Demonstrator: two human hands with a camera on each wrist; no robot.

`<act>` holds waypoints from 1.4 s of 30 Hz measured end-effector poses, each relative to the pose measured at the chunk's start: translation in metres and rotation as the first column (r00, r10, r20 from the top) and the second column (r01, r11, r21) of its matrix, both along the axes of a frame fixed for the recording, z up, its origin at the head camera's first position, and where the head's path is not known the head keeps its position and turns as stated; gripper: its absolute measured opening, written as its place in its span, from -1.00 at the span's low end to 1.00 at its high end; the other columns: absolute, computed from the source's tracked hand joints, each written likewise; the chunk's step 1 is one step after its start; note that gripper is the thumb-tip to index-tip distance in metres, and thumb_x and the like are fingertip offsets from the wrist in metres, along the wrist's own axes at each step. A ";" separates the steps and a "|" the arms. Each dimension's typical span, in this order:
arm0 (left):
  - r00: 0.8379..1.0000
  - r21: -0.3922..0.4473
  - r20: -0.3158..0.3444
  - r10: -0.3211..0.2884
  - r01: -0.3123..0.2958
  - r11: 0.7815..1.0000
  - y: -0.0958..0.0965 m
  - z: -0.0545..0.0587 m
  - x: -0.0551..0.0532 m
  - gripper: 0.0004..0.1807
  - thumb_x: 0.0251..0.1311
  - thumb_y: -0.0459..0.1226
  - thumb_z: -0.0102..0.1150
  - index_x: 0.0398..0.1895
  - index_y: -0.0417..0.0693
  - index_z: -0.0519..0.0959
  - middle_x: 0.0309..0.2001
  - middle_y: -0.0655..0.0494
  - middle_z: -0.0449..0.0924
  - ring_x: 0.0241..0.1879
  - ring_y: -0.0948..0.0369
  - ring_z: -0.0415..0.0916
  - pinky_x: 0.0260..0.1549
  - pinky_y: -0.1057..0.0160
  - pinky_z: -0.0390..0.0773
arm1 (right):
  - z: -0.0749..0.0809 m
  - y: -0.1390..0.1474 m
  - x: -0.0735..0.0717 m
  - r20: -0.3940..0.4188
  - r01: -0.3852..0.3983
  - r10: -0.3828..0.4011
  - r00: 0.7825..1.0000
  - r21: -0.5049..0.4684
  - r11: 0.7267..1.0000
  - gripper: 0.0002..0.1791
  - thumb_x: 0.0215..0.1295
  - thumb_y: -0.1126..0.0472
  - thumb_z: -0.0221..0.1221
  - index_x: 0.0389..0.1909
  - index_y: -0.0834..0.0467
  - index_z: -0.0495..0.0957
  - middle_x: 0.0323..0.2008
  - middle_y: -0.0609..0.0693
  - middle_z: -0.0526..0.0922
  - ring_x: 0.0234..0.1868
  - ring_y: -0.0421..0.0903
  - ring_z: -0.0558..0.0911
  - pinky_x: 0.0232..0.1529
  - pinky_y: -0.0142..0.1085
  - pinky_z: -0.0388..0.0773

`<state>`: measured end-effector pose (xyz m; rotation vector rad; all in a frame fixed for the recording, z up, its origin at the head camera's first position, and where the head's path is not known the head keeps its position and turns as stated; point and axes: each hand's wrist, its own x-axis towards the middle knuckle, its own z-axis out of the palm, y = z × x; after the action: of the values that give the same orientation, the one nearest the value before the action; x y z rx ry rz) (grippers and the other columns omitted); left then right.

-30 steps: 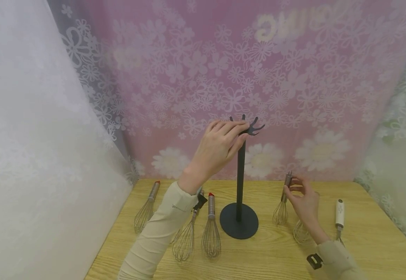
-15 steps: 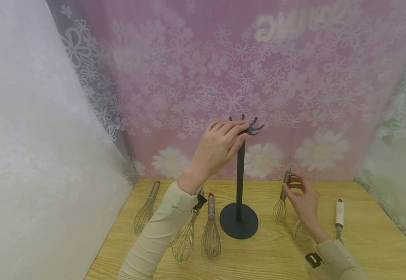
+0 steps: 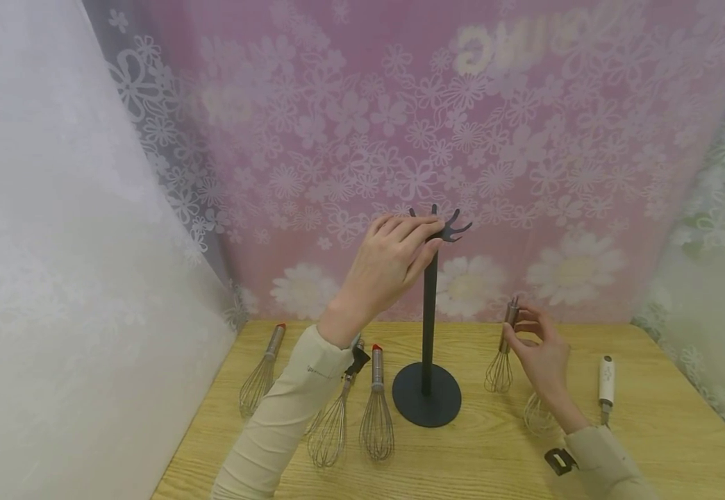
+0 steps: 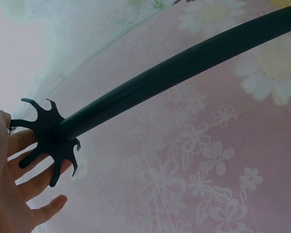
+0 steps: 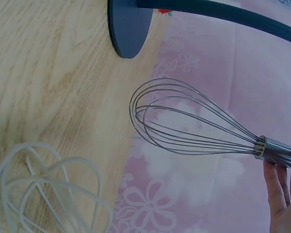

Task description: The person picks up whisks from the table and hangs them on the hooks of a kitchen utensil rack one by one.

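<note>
one metal whisk [image 3: 505,346] is right of centre in the head view, handle up and wires down, tilted slightly; my right hand [image 3: 540,351] pinches its handle between thumb and fingers; i cannot tell for sure from here whether its wires touch the bench [image 3: 462,465]; my left hand [image 3: 394,250], near the centre of the frame, rests on the hooked top [image 3: 456,228] of an upright black stand [image 3: 428,319], and the left wrist view gives me its fingers spread wide behind the hooks; the stand's round base [image 3: 409,399] sits on the bench, lower centre; to the left of that base i have a red-tipped whisk [image 3: 377,389] just beside it, then a wire whisk [image 3: 336,420] partly behind the left sleeve [image 3: 275,423], then another red-tipped one farther left; at lower right a pale whisk [image 3: 536,417] lies partly hidden by my right hand, with a white-handled tool [image 3: 606,378] right of it; pink flowered cloth [image 3: 337,104] hangs behind.
</note>
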<state>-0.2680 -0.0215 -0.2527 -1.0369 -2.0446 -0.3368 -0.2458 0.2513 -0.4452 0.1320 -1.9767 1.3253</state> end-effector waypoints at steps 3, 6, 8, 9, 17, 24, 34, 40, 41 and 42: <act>1.000 0.004 -0.004 -0.002 0.002 1.000 0.000 -0.001 -0.001 -0.64 0.53 -0.12 0.03 0.24 0.00 0.61 0.23 0.11 0.61 0.20 0.15 0.54 0.36 0.07 0.33 | -0.002 0.001 -0.004 -0.002 0.005 -0.005 1.000 -0.004 1.000 -0.54 0.18 0.52 0.33 0.14 0.37 0.56 -0.16 -0.13 0.59 -0.25 -0.50 0.58 -0.29 -0.71 0.52; 1.000 0.005 -0.007 -0.001 0.001 1.000 0.001 0.000 -0.001 -0.64 0.53 -0.12 0.05 0.24 0.00 0.61 0.23 0.11 0.61 0.20 0.14 0.54 0.38 0.09 0.32 | 0.008 -0.005 0.001 -0.016 0.014 -0.014 1.000 0.006 1.000 -0.55 0.17 0.55 0.32 0.12 0.42 0.55 -0.17 -0.07 0.59 -0.26 -0.50 0.58 -0.29 -0.73 0.51; 1.000 0.004 -0.004 0.000 0.000 1.000 0.001 0.000 -0.001 -0.64 0.53 -0.11 0.05 0.24 0.01 0.61 0.23 0.11 0.61 0.20 0.14 0.54 0.39 0.09 0.31 | 0.015 -0.009 0.005 -0.026 0.021 -0.020 0.999 0.017 1.000 -0.55 0.16 0.55 0.33 0.11 0.42 0.55 -0.17 -0.01 0.59 -0.27 -0.49 0.59 -0.29 -0.73 0.51; 1.000 0.003 -0.002 0.002 -0.002 1.000 0.001 0.000 -0.001 -0.64 0.53 -0.11 0.04 0.24 0.01 0.61 0.24 0.11 0.60 0.21 0.15 0.54 0.39 0.10 0.30 | 0.015 -0.009 0.004 -0.031 0.024 -0.024 0.999 0.022 0.999 -0.54 0.16 0.55 0.33 0.12 0.41 0.56 -0.17 0.00 0.59 -0.27 -0.51 0.58 -0.29 -0.74 0.50; 1.000 -0.001 0.002 0.009 -0.009 1.000 0.001 0.000 0.000 -0.64 0.53 -0.11 0.05 0.25 0.02 0.61 0.24 0.12 0.60 0.22 0.15 0.53 0.40 0.08 0.29 | 0.009 -0.002 -0.008 -0.002 -0.023 0.023 1.000 0.011 1.000 -0.49 0.22 0.47 0.34 0.21 0.24 0.56 -0.13 -0.34 0.54 -0.21 -0.51 0.57 -0.25 -0.71 0.53; 1.000 -0.007 -0.014 0.013 -0.013 1.000 0.001 0.000 0.000 -0.63 0.55 -0.09 0.01 0.24 0.01 0.61 0.23 0.11 0.61 0.21 0.15 0.54 0.39 0.08 0.31 | 0.021 -0.006 -0.004 -0.023 -0.056 0.056 0.998 0.023 0.998 -0.51 0.25 0.43 0.33 0.22 0.24 0.54 -0.12 -0.40 0.53 -0.18 -0.48 0.59 -0.20 -0.68 0.54; 0.999 -0.023 -0.041 0.026 -0.027 0.999 0.001 0.000 0.000 -0.64 0.54 -0.11 0.02 0.24 0.01 0.62 0.22 0.11 0.61 0.19 0.14 0.55 0.39 0.07 0.31 | 0.042 -0.013 0.000 -0.030 -0.102 0.102 0.994 0.002 0.995 -0.51 0.23 0.47 0.34 0.21 0.26 0.55 -0.14 -0.31 0.56 -0.20 -0.45 0.60 -0.20 -0.66 0.56; 0.997 -0.035 -0.064 0.030 -0.033 0.999 0.002 0.001 0.000 -0.64 0.55 -0.11 0.01 0.24 0.00 0.62 0.21 0.10 0.62 0.17 0.13 0.55 0.37 0.11 0.32 | 0.051 -0.016 0.002 0.002 -0.113 0.113 0.994 0.007 0.994 -0.50 0.27 0.42 0.33 0.23 0.25 0.52 -0.11 -0.34 0.55 -0.17 -0.46 0.59 -0.17 -0.66 0.55; 0.997 -0.036 -0.068 0.031 -0.033 0.999 0.002 0.001 0.000 -0.64 0.55 -0.10 0.00 0.23 0.00 0.62 0.21 0.10 0.62 0.16 0.13 0.55 0.37 0.11 0.33 | 0.053 -0.017 0.003 0.004 -0.118 0.118 0.993 0.004 0.993 -0.50 0.28 0.41 0.33 0.24 0.24 0.52 -0.11 -0.34 0.55 -0.16 -0.46 0.60 -0.16 -0.66 0.55; 0.997 -0.035 -0.071 0.030 -0.033 0.999 0.002 0.001 0.000 -0.64 0.55 -0.10 0.00 0.23 -0.01 0.62 0.21 0.10 0.63 0.16 0.12 0.56 0.36 0.11 0.33 | 0.054 -0.017 0.003 0.003 -0.124 0.124 0.992 0.000 0.992 -0.49 0.28 0.42 0.33 0.25 0.24 0.51 -0.10 -0.34 0.55 -0.16 -0.45 0.60 -0.16 -0.66 0.55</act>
<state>-0.2678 -0.0198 -0.2516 -1.0233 -2.0082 -0.2445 -0.2428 0.2340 -0.3915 0.2563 -1.9989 1.4042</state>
